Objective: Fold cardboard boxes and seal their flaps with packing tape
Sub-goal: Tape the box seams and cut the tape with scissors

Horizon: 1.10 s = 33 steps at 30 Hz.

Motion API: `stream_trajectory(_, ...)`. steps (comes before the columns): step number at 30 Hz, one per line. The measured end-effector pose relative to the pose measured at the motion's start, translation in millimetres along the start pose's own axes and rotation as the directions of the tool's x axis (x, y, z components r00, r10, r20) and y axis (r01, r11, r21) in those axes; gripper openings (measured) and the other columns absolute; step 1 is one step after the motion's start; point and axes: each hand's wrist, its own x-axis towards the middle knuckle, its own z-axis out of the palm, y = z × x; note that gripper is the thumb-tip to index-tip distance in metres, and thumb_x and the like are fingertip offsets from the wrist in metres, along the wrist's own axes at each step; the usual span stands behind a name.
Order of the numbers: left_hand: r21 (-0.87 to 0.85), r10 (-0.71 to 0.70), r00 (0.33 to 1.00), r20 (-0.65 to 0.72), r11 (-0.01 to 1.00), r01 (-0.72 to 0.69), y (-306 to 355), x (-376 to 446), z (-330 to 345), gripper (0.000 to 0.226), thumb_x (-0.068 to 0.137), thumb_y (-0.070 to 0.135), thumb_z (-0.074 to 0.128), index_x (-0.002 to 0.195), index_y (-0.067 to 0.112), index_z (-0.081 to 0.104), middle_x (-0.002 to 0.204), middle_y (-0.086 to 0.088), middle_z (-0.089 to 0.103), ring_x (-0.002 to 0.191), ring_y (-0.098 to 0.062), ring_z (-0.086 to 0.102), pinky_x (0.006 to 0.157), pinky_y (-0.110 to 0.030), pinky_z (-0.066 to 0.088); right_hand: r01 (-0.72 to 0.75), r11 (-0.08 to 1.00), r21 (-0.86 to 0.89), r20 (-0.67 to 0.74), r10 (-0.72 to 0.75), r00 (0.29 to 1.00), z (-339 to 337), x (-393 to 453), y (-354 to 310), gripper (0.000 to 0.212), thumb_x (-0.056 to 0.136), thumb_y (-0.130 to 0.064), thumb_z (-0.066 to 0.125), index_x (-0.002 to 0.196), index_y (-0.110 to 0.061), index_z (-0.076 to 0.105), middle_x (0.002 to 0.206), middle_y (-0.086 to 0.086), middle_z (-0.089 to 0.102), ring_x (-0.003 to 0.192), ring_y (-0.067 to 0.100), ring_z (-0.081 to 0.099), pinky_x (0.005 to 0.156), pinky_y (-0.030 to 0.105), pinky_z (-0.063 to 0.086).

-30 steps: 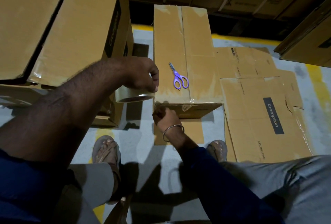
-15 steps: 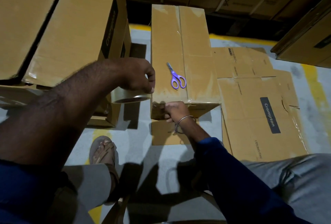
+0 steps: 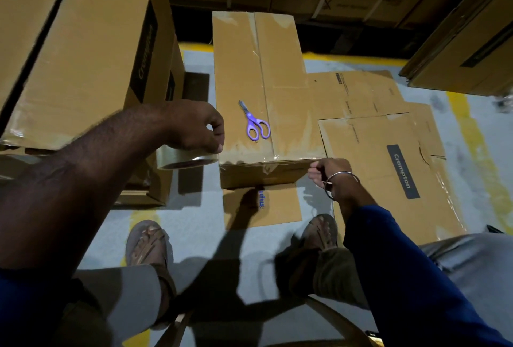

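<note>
On floor: box (image 3: pixel 266 91); right hand (image 3: pixel 330 171) has slid rightward smoothing tape, fingers curled at corner; left hand (image 3: pixel 194 127) grips tape roll (image 3: pixel 183 158). End seal nearly complete.

Purple-handled scissors (image 3: pixel 256 124) lie closed, blades pointing away from the person. All else is placed from them. Nearer the person, the grey floor (image 3: pixel 200 224) shows, with two sandalled feet on it: the left sandal (image 3: pixel 147 244) to the near left, the right sandal (image 3: pixel 319 231) to the near right. A yellow floor line (image 3: pixel 472 135) runs well off to the right, and another crosses beyond the scissors at the far side. Nearest the camera, grey trousers (image 3: pixel 122 291) cover the knees, and a curved wooden seat edge (image 3: pixel 330 310) shows between them.
</note>
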Motion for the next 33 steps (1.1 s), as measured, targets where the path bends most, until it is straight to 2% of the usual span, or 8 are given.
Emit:
stream_trajectory(3, 0.001, -0.005, 1.000, 0.006, 1.000, 0.005, 0.1, 1.6, 1.0, 0.006, 0.097, 0.029, 0.069, 0.100, 0.025, 0.072, 0.112, 0.007, 0.059, 0.106, -0.018, 0.054, 0.080, -0.033, 0.037, -0.018, 0.998, -0.058, -0.066, 0.014, 0.998, -12.9, 14.4, 4.7, 0.032, 0.094, 0.001, 0.047, 0.064, -0.008, 0.054, 0.048, 0.006, 0.051, 0.034, 0.016, 0.045, 0.037, 0.018, 0.033)
stream_trajectory(7, 0.005, 0.001, 1.000, 0.006, 1.000, -0.001, 0.1, 3.7, 1.9, 0.005, 0.097, 0.029, 0.070, 0.099, 0.025, 0.072, 0.107, 0.009, 0.058, 0.104, -0.017, 0.053, 0.081, -0.033, 0.038, 0.098, 0.921, -0.377, -0.310, -0.225, 0.924, -24.4, 22.6, 11.2, 0.023, 0.088, -0.014, 0.056, 0.070, -0.006, 0.068, 0.071, 0.009, 0.067, 0.063, 0.028, 0.061, 0.063, 0.031, 0.051)
stream_trajectory(11, -0.003, 0.005, 1.000, 0.008, 1.000, -0.005, -0.4, 5.4, 2.2, 0.003, 0.096, 0.029, 0.071, 0.096, 0.027, 0.072, 0.104, 0.012, 0.061, 0.101, -0.015, 0.055, 0.079, -0.033, 0.038, 0.311, 0.940, -0.139, -0.135, -0.329, 0.934, 3.5, 5.2, 3.7, 0.020, 0.093, -0.020, 0.056, 0.073, -0.020, 0.053, 0.074, -0.001, 0.046, 0.068, 0.019, 0.040, 0.064, 0.034, 0.032)
stream_trajectory(15, -0.003, 0.002, 1.000, 0.008, 1.000, -0.002, 0.2, 4.8, 2.5, 0.004, 0.096, 0.029, 0.071, 0.096, 0.025, 0.073, 0.101, 0.015, 0.060, 0.090, -0.006, 0.053, 0.068, -0.030, 0.036, 0.247, 0.959, -0.138, -0.067, -0.258, 0.964, 21.3, 12.1, 4.1, 0.052, 0.102, -0.043, 0.054, 0.134, -0.001, 0.057, 0.132, 0.015, 0.059, 0.121, 0.031, 0.054, 0.102, 0.040, 0.039)
stream_trajectory(17, -0.004, -0.003, 1.000, 0.011, 1.000, 0.003, -0.5, 4.6, 3.0, 0.005, 0.096, 0.028, 0.071, 0.098, 0.024, 0.073, 0.100, 0.015, 0.059, 0.087, -0.004, 0.051, 0.065, -0.027, 0.036, 0.188, 0.975, -0.114, -0.078, -0.198, 0.977, 19.9, 14.0, 5.2, 0.069, 0.102, -0.056, 0.050, 0.145, -0.002, 0.052, 0.145, 0.018, 0.054, 0.132, 0.036, 0.051, 0.111, 0.044, 0.039)
stream_trajectory(23, -0.006, -0.012, 1.000, 0.010, 1.000, 0.012, -3.0, 5.7, 2.3, 0.005, 0.097, 0.027, 0.069, 0.100, 0.024, 0.072, 0.102, 0.014, 0.058, 0.087, -0.006, 0.051, 0.064, -0.027, 0.035, 0.077, 0.997, 0.009, -0.114, -0.075, 0.991, 4.1, 31.9, 10.7, 0.084, 0.092, -0.081, 0.038, 0.125, -0.010, 0.067, 0.123, 0.012, 0.069, 0.108, 0.027, 0.063, 0.102, 0.042, 0.047)
stream_trajectory(30, -0.022, 0.009, 1.000, 0.004, 1.000, -0.009, -4.2, 7.9, 4.7, 0.002, 0.096, 0.028, 0.070, 0.095, 0.027, 0.071, 0.101, 0.014, 0.060, 0.089, -0.003, 0.051, 0.066, -0.028, 0.035, 0.049, 0.999, 0.011, -0.043, -0.048, 0.998, 9.7, 29.5, 0.5, 0.097, 0.087, -0.088, 0.037, 0.153, -0.018, 0.046, 0.154, 0.009, 0.050, 0.135, 0.029, 0.051, 0.116, 0.051, 0.038)
stream_trajectory(33, -0.026, 0.002, 1.000, 0.005, 1.000, -0.002, -5.7, 7.8, 5.2, 0.002, 0.096, 0.029, 0.070, 0.097, 0.027, 0.071, 0.103, 0.015, 0.058, 0.095, -0.009, 0.052, 0.070, -0.031, 0.037, 0.111, 0.988, -0.112, -0.059, -0.118, 0.991, 7.6, 22.7, -17.1, 0.084, 0.098, -0.075, 0.033, 0.143, -0.009, 0.056, 0.142, 0.018, 0.056, 0.130, 0.034, 0.054, 0.107, 0.040, 0.042)
